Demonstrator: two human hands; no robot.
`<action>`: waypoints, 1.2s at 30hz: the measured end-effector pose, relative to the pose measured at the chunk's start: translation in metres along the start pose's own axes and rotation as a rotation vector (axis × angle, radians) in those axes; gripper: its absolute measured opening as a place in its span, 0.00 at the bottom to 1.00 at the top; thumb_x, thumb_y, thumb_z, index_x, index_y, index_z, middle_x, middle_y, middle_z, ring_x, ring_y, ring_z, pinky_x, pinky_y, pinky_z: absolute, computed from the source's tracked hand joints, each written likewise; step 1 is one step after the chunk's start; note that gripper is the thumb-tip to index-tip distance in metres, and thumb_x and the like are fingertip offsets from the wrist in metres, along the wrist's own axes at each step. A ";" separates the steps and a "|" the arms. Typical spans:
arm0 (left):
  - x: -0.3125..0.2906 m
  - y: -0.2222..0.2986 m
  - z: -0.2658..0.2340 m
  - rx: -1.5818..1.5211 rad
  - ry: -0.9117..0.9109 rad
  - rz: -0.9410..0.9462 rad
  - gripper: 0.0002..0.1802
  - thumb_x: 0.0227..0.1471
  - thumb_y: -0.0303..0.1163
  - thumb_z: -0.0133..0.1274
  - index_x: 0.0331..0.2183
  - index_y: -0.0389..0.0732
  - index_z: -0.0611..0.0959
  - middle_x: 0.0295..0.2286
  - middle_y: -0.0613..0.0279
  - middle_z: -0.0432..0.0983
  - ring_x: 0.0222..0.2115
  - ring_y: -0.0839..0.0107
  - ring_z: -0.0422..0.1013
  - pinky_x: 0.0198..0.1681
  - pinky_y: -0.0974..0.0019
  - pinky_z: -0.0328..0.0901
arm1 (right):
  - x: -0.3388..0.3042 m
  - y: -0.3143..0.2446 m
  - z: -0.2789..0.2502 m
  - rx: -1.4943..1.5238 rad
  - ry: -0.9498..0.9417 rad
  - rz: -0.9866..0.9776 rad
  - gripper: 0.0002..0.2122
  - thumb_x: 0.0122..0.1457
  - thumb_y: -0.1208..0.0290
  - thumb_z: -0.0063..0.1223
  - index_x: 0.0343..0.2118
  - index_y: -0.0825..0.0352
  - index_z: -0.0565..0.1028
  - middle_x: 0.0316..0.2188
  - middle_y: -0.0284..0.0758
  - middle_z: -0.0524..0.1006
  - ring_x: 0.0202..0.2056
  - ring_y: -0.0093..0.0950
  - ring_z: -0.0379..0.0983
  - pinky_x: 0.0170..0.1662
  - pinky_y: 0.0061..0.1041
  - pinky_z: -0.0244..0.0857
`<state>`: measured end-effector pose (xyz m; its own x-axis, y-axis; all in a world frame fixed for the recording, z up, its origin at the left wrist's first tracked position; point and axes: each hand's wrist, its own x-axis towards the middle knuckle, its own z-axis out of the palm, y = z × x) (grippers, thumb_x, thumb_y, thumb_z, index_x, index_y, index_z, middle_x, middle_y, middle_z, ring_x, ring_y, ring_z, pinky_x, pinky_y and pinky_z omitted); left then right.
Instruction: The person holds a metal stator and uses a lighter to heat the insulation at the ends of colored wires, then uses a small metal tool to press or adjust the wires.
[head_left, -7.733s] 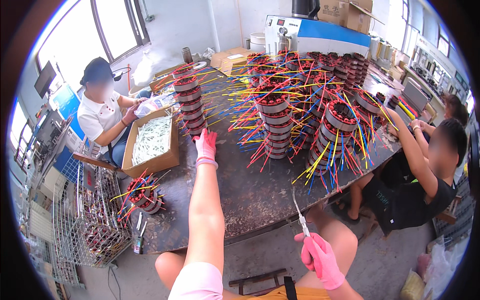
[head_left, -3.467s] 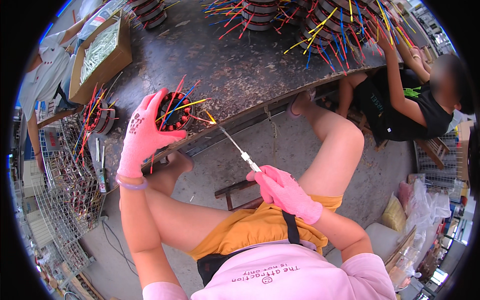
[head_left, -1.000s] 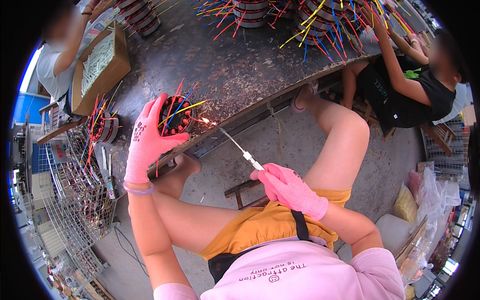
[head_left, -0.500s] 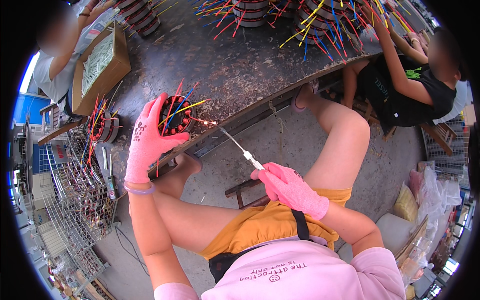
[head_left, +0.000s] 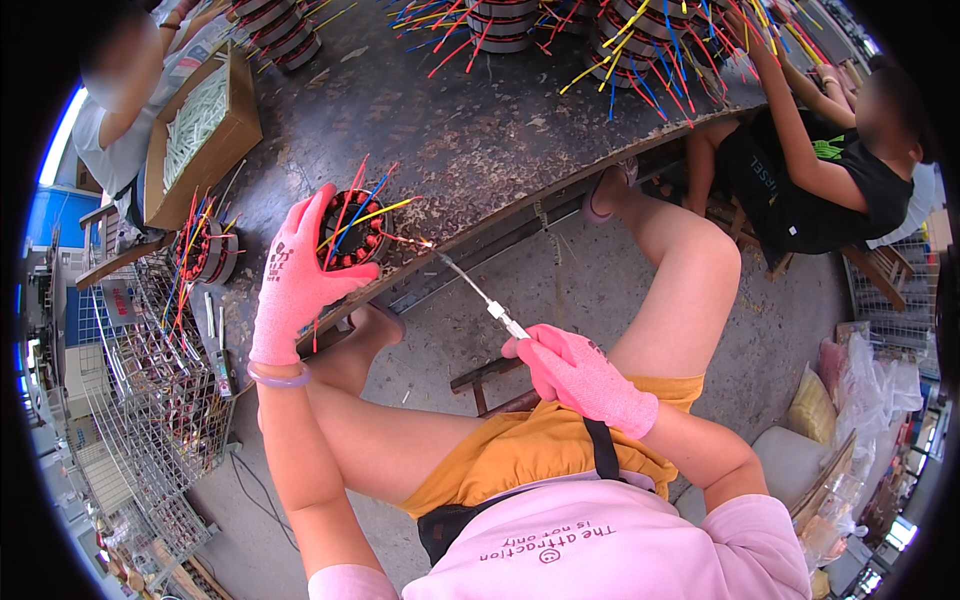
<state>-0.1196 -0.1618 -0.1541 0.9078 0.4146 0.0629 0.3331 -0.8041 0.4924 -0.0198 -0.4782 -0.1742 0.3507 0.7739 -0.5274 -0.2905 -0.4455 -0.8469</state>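
1. Desk point(head_left: 440, 150): carries the stator point(head_left: 362, 248) at its near edge.
2. Left hand point(head_left: 292, 275): fingers half open, curved round the stator.
3. Right hand point(head_left: 585, 380): fingers closed on the torch point(head_left: 494, 309).
4. Stator: other leads show no glow; whether treated, cannot tell.
5. Torch: nozzle just beside one lead point(head_left: 400, 239).
6. Lead: end glowing; heating appears unfinished.

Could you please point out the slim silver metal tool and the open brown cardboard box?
Slim silver metal tool point(head_left: 496, 310), head view: its pale collar.
Open brown cardboard box point(head_left: 218, 160), head view: its near wall.
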 end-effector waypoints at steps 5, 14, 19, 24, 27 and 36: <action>0.000 0.000 0.000 -0.010 0.002 0.003 0.53 0.30 0.30 0.71 0.60 0.35 0.66 0.54 0.49 0.67 0.54 0.56 0.68 0.59 0.61 0.62 | -0.001 -0.004 -0.001 0.054 0.013 0.081 0.16 0.67 0.58 0.43 0.45 0.67 0.75 0.15 0.27 0.66 0.14 0.14 0.54 0.19 0.18 0.48; 0.000 -0.007 0.001 -0.004 -0.003 0.173 0.52 0.29 0.28 0.69 0.59 0.35 0.68 0.53 0.48 0.67 0.53 0.54 0.68 0.58 0.59 0.63 | -0.002 -0.002 -0.002 0.100 0.025 0.065 0.16 0.67 0.58 0.43 0.44 0.66 0.75 0.15 0.27 0.66 0.15 0.14 0.54 0.19 0.17 0.47; 0.000 0.007 0.000 0.020 0.027 0.110 0.50 0.28 0.31 0.70 0.57 0.35 0.71 0.51 0.48 0.70 0.52 0.49 0.67 0.57 0.55 0.62 | -0.001 -0.008 -0.002 0.065 0.013 0.069 0.16 0.67 0.57 0.43 0.44 0.66 0.75 0.15 0.26 0.66 0.14 0.13 0.53 0.19 0.17 0.46; 0.000 0.006 -0.003 0.007 -0.010 0.104 0.51 0.27 0.28 0.68 0.59 0.35 0.69 0.53 0.49 0.69 0.53 0.53 0.68 0.57 0.59 0.63 | -0.002 -0.018 -0.002 0.035 -0.009 0.069 0.18 0.67 0.58 0.42 0.42 0.71 0.74 0.18 0.30 0.67 0.19 0.18 0.63 0.25 0.21 0.58; 0.000 0.008 -0.004 -0.002 -0.019 0.108 0.51 0.28 0.28 0.68 0.58 0.34 0.69 0.53 0.49 0.69 0.53 0.53 0.68 0.57 0.59 0.63 | -0.001 -0.021 -0.001 0.037 -0.005 0.085 0.18 0.67 0.58 0.41 0.42 0.71 0.74 0.18 0.31 0.67 0.19 0.19 0.63 0.25 0.21 0.59; 0.000 0.011 -0.007 0.010 -0.026 0.100 0.51 0.28 0.29 0.69 0.58 0.34 0.70 0.52 0.49 0.69 0.53 0.52 0.67 0.57 0.59 0.63 | 0.002 -0.016 0.001 0.055 -0.008 0.058 0.17 0.68 0.56 0.42 0.44 0.65 0.74 0.15 0.26 0.66 0.13 0.13 0.52 0.17 0.16 0.45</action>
<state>-0.1179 -0.1681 -0.1424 0.9429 0.3208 0.0891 0.2426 -0.8454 0.4759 -0.0148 -0.4688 -0.1614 0.3247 0.7515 -0.5743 -0.3586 -0.4641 -0.8099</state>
